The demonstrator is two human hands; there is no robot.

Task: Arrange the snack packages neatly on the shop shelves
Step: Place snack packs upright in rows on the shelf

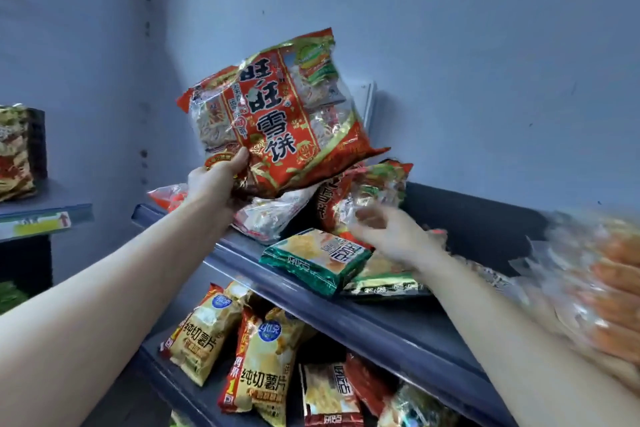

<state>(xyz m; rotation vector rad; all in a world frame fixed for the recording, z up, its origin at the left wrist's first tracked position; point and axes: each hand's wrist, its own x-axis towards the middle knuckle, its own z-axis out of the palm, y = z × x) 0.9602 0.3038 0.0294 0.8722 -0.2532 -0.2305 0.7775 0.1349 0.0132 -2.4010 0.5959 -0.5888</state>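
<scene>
Above the shelf [346,317], the left hand [214,184] pinches the red bag [284,121] at its lower corner; the right hand [391,236] is blurred, finger state indeterminate.

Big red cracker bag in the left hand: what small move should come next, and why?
Probably stand the big red cracker bag upright at the back of the top shelf. The left hand grips its lower edge above a jumbled heap of packages, while the blurred right hand reaches into that heap.
</scene>
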